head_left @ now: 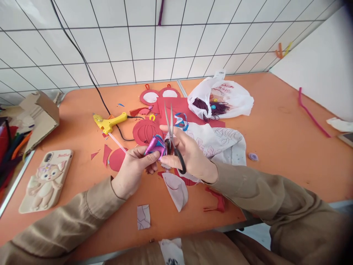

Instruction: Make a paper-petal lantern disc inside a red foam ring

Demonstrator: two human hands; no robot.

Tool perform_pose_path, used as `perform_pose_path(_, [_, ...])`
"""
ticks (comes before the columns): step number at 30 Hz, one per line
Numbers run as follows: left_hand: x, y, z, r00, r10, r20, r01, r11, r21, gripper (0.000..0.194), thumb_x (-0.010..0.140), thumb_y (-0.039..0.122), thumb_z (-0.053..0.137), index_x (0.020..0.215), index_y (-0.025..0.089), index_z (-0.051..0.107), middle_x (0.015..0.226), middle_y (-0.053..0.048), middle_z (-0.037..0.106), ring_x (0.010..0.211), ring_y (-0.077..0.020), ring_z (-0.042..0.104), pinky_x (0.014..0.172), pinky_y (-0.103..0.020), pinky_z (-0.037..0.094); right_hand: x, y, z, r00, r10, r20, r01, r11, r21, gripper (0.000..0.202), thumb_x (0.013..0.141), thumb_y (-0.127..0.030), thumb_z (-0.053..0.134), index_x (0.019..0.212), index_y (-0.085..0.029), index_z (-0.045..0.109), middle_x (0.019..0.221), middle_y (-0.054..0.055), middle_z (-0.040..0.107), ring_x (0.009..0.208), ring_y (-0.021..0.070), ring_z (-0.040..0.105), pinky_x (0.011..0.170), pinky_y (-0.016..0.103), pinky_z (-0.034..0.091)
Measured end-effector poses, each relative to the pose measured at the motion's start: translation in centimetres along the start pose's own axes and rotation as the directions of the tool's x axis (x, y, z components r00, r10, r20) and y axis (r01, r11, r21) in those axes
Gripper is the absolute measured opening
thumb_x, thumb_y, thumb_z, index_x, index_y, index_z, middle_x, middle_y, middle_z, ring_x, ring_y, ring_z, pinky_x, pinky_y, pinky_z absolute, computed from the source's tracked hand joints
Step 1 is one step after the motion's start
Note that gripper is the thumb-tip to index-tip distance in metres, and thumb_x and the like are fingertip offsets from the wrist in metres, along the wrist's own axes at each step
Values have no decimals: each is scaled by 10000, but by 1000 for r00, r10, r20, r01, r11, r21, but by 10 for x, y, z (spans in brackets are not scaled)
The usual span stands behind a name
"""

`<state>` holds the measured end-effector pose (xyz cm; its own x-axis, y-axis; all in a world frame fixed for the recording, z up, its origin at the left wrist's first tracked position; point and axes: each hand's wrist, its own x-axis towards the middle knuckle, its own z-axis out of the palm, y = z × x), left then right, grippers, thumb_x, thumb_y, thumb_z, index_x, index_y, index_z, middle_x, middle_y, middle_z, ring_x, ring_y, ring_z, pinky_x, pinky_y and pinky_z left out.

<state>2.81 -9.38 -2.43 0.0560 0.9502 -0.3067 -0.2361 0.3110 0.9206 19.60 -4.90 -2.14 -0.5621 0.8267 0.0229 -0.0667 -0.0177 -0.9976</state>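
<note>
My left hand (135, 165) is closed on a shiny purple and blue folded ribbon (156, 146), thumb pressed on top. In my right hand (190, 152) are black-handled scissors (171, 127), blades pointing up and away from me, slightly apart. The fingertips of that hand come close to the ribbon; whether they touch it I cannot tell. Just beyond the hands lies a round red padded piece (146, 131) with a yellow loop. White fabric with drawn lines (224, 141) lies to the right, partly behind my right hand.
A yellow glue gun (110, 122) with a cord lies at left, near a phone in a cartoon case (48, 180). A white plastic bag (234, 97) with dark yarn stands at back right. Red scraps (117, 159) and a cardboard box (41, 114) are at left.
</note>
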Motion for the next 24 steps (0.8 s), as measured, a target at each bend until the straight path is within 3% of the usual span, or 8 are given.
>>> perform_pose_path(4, [-2, -2, 4, 1000, -26, -6, 25, 998, -55, 287, 688, 390, 823, 617, 142, 696, 527, -11, 629, 470, -82, 529, 474, -202, 410, -1, 1, 2, 999, 8, -46, -12, 995, -100, 681, 676, -117, 634, 1328, -217, 465, 673, -78, 516, 589, 124, 544, 555, 278, 462])
perform_pose_path(7, [-2, -2, 5, 999, -45, 19, 46, 995, -84, 285, 654, 390, 851, 655, 138, 718, 622, -19, 679, 494, -76, 558, 467, -189, 427, -1, 1, 1, 998, 40, -40, -43, 996, -77, 650, 663, -79, 598, 1284, -252, 519, 655, -79, 496, 577, 121, 534, 542, 271, 450])
perform_pose_path(11, [1, 2, -1, 991, -58, 119, 64, 997, -48, 287, 670, 400, 854, 744, 145, 742, 618, -21, 689, 540, -103, 615, 494, -192, 485, 0, -2, -2, 997, 72, -12, -72, 995, -62, 649, 631, -40, 602, 1237, -269, 559, 649, -72, 500, 569, 111, 482, 525, 259, 430])
perform_pose_path(15, [6, 6, -6, 975, -78, 209, 79, 997, 3, 270, 630, 302, 895, 794, 156, 737, 628, -8, 694, 550, -106, 634, 519, -200, 523, 1, -5, -4, 994, 102, 28, -101, 994, -48, 671, 609, -14, 604, 1238, -238, 550, 702, -53, 561, 576, 105, 498, 526, 255, 439])
perform_pose_path(24, [6, -1, -1, 981, -20, 192, 28, 999, -39, 249, 590, 244, 920, 672, 148, 706, 559, 2, 674, 500, -85, 605, 500, -187, 519, 0, -9, -4, 987, 138, 80, -133, 989, -59, 658, 611, -40, 591, 1252, -181, 533, 711, -55, 555, 606, 95, 503, 525, 225, 428])
